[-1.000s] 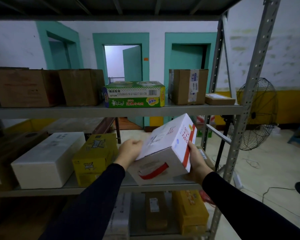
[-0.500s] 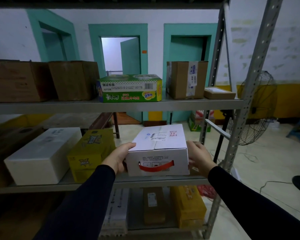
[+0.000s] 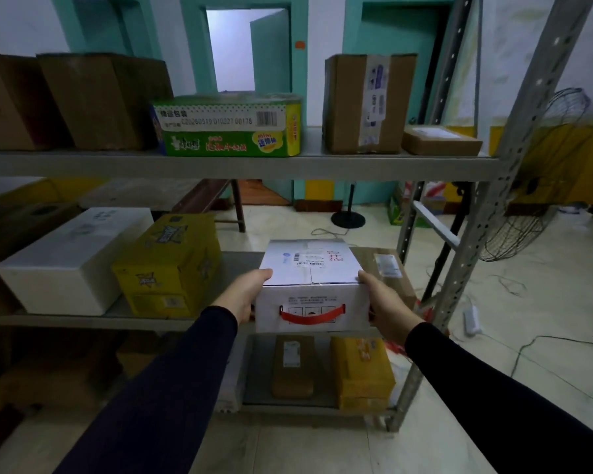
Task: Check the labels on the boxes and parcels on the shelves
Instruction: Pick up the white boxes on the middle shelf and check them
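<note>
Your left hand point(image 3: 245, 295) and right hand point(image 3: 384, 307) gripping white box point(image 3: 310, 289) by its sides, fingers curled round edges. Box sitting level on middle shelf point(image 3: 172, 323), label point(image 3: 308, 260) facing up, beside yellow box point(image 3: 166, 265).

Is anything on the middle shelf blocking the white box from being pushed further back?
Nothing visible does. Both hands, left hand and right hand, hold the white box at the middle shelf's front; bare shelf lies behind it, between the yellow box and the brown parcel.
</note>
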The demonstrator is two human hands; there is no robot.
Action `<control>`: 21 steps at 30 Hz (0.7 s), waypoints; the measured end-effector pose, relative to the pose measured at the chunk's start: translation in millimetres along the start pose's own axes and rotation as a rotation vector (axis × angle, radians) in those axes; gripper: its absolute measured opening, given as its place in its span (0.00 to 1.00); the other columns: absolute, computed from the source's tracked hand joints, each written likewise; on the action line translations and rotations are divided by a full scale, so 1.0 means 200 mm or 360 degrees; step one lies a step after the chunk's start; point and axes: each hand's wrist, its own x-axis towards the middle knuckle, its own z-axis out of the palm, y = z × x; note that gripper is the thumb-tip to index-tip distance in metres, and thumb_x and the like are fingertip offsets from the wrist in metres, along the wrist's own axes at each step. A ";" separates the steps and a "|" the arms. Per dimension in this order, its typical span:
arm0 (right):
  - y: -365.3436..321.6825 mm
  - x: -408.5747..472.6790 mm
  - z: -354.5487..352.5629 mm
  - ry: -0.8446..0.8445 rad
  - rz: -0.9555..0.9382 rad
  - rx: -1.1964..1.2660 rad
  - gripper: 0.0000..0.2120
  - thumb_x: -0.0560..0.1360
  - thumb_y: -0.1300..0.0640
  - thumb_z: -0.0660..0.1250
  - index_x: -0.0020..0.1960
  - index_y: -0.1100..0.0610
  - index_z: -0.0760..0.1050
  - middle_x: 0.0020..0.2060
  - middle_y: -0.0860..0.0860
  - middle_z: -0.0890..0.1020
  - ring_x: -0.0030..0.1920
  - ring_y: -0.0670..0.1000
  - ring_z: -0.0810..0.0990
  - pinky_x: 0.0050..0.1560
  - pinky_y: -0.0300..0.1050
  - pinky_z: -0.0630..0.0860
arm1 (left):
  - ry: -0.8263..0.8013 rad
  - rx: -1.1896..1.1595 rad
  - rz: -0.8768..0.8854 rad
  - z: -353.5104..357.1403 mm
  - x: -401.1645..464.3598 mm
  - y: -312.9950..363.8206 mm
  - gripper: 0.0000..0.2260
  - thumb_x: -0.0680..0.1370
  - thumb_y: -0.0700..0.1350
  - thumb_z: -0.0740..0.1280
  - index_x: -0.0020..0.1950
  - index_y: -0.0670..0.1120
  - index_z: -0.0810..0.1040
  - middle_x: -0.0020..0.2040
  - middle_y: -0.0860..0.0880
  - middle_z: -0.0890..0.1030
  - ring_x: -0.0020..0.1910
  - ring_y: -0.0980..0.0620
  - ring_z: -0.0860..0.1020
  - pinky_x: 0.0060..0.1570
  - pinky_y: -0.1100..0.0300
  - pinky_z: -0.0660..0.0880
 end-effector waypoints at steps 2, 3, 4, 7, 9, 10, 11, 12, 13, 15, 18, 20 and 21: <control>0.04 0.09 0.00 -0.0011 0.0032 -0.0055 0.14 0.84 0.44 0.55 0.55 0.51 0.74 0.44 0.57 0.85 0.46 0.55 0.83 0.45 0.48 0.77 | 0.0020 0.0008 -0.0027 0.02 0.08 -0.03 0.09 0.82 0.52 0.63 0.53 0.46 0.75 0.45 0.41 0.85 0.44 0.42 0.84 0.43 0.49 0.81; 0.06 0.14 0.01 -0.0007 0.0049 -0.0084 0.13 0.84 0.44 0.55 0.55 0.51 0.73 0.45 0.57 0.84 0.47 0.55 0.83 0.49 0.50 0.79 | 0.0029 0.0008 -0.0030 0.03 0.13 -0.04 0.08 0.83 0.51 0.63 0.52 0.46 0.75 0.45 0.41 0.85 0.43 0.42 0.84 0.42 0.50 0.80; 0.09 0.21 0.02 -0.0011 0.0073 -0.0104 0.13 0.84 0.45 0.55 0.54 0.51 0.73 0.45 0.58 0.84 0.48 0.56 0.83 0.54 0.53 0.79 | 0.0035 0.0007 -0.0038 0.03 0.21 -0.04 0.08 0.83 0.50 0.63 0.52 0.46 0.75 0.46 0.41 0.85 0.43 0.43 0.83 0.41 0.50 0.80; 0.14 0.41 0.06 -0.0014 0.0121 -0.0169 0.13 0.84 0.45 0.55 0.56 0.52 0.72 0.46 0.59 0.84 0.49 0.58 0.84 0.59 0.58 0.79 | 0.0012 0.0057 -0.0026 0.03 0.44 -0.06 0.09 0.83 0.49 0.62 0.56 0.45 0.75 0.48 0.42 0.84 0.45 0.44 0.83 0.43 0.50 0.80; 0.17 0.56 0.09 0.0040 0.0158 -0.0214 0.13 0.84 0.46 0.55 0.55 0.53 0.72 0.46 0.59 0.84 0.49 0.59 0.83 0.57 0.57 0.79 | -0.0027 0.0063 -0.0048 0.03 0.61 -0.07 0.08 0.83 0.49 0.62 0.56 0.46 0.75 0.48 0.42 0.84 0.45 0.44 0.83 0.46 0.49 0.80; 0.18 0.64 0.11 0.0075 0.0186 -0.0241 0.12 0.84 0.46 0.55 0.54 0.54 0.72 0.46 0.59 0.84 0.49 0.59 0.83 0.57 0.57 0.79 | -0.0049 0.0067 -0.0072 0.04 0.69 -0.07 0.08 0.83 0.50 0.61 0.56 0.46 0.75 0.48 0.42 0.84 0.44 0.44 0.83 0.46 0.49 0.80; 0.20 0.73 0.13 0.0102 0.0211 -0.0266 0.12 0.84 0.47 0.55 0.53 0.54 0.71 0.46 0.59 0.83 0.49 0.59 0.83 0.57 0.57 0.79 | -0.0075 0.0078 -0.0093 0.04 0.80 -0.07 0.08 0.83 0.50 0.61 0.55 0.46 0.74 0.48 0.42 0.84 0.44 0.44 0.83 0.46 0.49 0.80; 0.22 0.80 0.15 0.0123 0.0238 -0.0292 0.12 0.84 0.47 0.55 0.52 0.55 0.71 0.46 0.59 0.83 0.48 0.59 0.83 0.56 0.56 0.79 | -0.0094 0.0091 -0.0109 0.04 0.88 -0.08 0.08 0.84 0.50 0.61 0.56 0.46 0.74 0.48 0.42 0.83 0.46 0.44 0.83 0.48 0.48 0.81; 0.24 0.89 0.16 0.0147 0.0271 -0.0294 0.12 0.85 0.48 0.55 0.52 0.55 0.71 0.46 0.59 0.83 0.47 0.58 0.82 0.53 0.54 0.79 | -0.0118 0.0103 -0.0119 0.05 0.98 -0.08 0.08 0.84 0.50 0.61 0.56 0.46 0.74 0.49 0.42 0.83 0.47 0.43 0.83 0.51 0.46 0.80; 0.28 1.02 0.17 0.0211 0.0304 -0.0289 0.12 0.85 0.49 0.56 0.54 0.56 0.72 0.46 0.59 0.82 0.44 0.55 0.82 0.42 0.48 0.78 | -0.0156 0.0099 -0.0117 0.07 1.13 -0.09 0.08 0.84 0.48 0.61 0.58 0.45 0.74 0.50 0.42 0.83 0.48 0.44 0.82 0.51 0.48 0.80; 0.37 1.20 0.18 0.0258 0.0324 -0.0306 0.12 0.85 0.49 0.56 0.59 0.56 0.72 0.46 0.57 0.83 0.43 0.53 0.83 0.37 0.44 0.77 | -0.0163 0.0111 -0.0107 0.10 1.31 -0.12 0.07 0.84 0.47 0.60 0.59 0.46 0.74 0.46 0.46 0.82 0.42 0.48 0.81 0.36 0.57 0.78; 0.42 1.31 0.18 0.0251 0.0358 -0.0322 0.13 0.85 0.49 0.56 0.62 0.56 0.72 0.47 0.56 0.83 0.45 0.54 0.83 0.39 0.45 0.79 | -0.0195 0.0131 -0.0106 0.13 1.41 -0.15 0.08 0.85 0.47 0.59 0.59 0.46 0.74 0.45 0.47 0.81 0.41 0.50 0.80 0.33 0.59 0.76; 0.44 1.35 0.18 0.0239 0.0364 -0.0346 0.13 0.85 0.50 0.55 0.63 0.55 0.71 0.47 0.55 0.83 0.45 0.53 0.84 0.39 0.44 0.79 | -0.0203 0.0142 -0.0098 0.14 1.45 -0.16 0.08 0.85 0.47 0.58 0.59 0.46 0.74 0.45 0.47 0.82 0.41 0.50 0.81 0.33 0.59 0.76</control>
